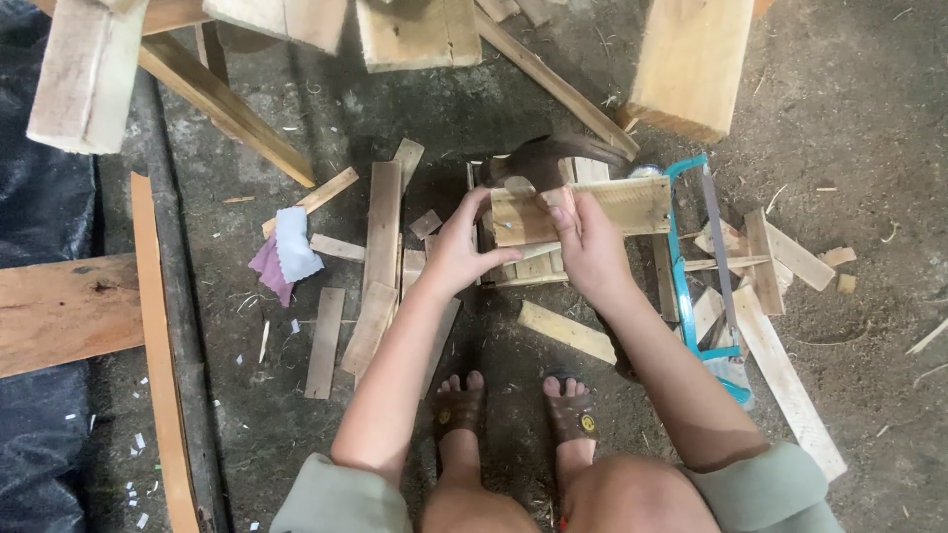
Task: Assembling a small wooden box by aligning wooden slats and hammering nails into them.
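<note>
I crouch over a small pile of wood offcuts on a dirt floor. My left hand [456, 249] grips the left end of a short pale wooden block [632, 204], fingers wrapped over its near edge. My right hand [589, 245] pinches the same block at its middle, thumb and fingers on the top face. The block rests across a small stack of slats [533, 268]. A dark curved object [549, 156], partly hidden, lies just behind the block.
A blue-framed hacksaw [691, 259] lies right of my hands. Loose slats [381, 225] and a pink and white cloth [286, 255] lie to the left. Thick beams [691, 61] cross the top; a plank [61, 312] sits left. My sandalled feet [513, 411] are below.
</note>
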